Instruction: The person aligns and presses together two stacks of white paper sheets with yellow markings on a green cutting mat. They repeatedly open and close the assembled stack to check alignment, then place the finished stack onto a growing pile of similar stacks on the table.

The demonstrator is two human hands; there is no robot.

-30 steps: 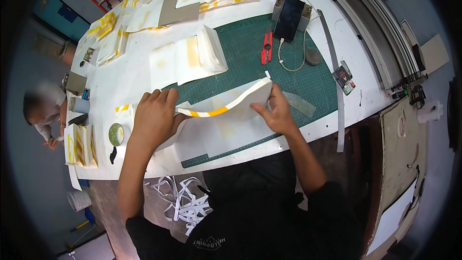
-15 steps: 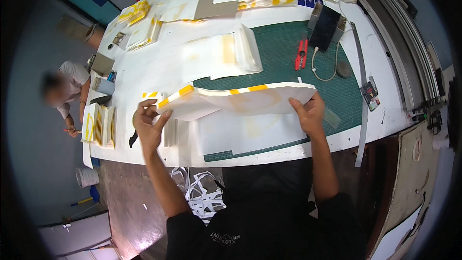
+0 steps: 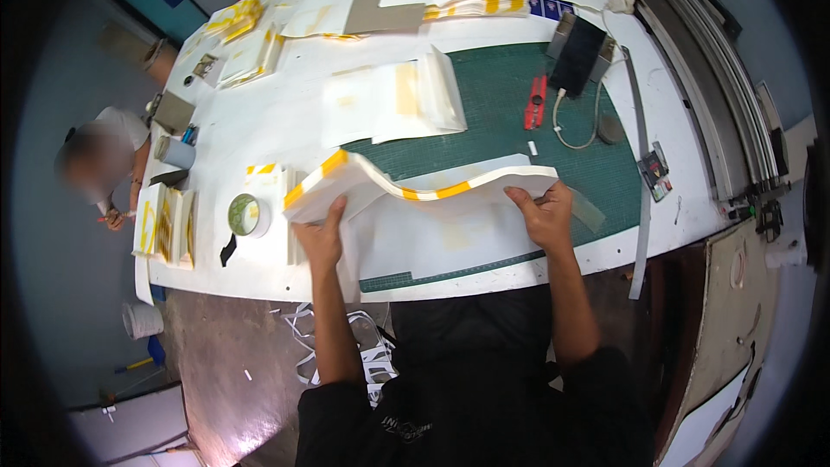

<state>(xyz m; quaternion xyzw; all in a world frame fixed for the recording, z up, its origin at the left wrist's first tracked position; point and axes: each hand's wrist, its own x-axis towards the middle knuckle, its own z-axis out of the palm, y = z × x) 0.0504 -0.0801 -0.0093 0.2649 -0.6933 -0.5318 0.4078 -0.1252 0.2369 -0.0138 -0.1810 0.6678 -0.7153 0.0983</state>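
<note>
Lifting now: white sheet stack with yellow stripes (image 3: 415, 186) is off the green cutting mat (image 3: 553, 134), sagging mid-span, shifted left versus half a second ago. Left hand (image 3: 322, 238) and right hand (image 3: 543, 216) each pinch an end, tape roll (image 3: 245, 214) left.

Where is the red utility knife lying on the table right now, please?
In the head view, the red utility knife lies on the green cutting mat, right of centre, just left of the black box.

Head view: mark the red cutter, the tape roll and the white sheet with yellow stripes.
red cutter (image 3: 535, 103), head view, middle of its body on the green mat.
tape roll (image 3: 245, 214), head view, its top ring.
white sheet with yellow stripes (image 3: 415, 180), head view, its lifted, sagging edge between the hands.
</note>
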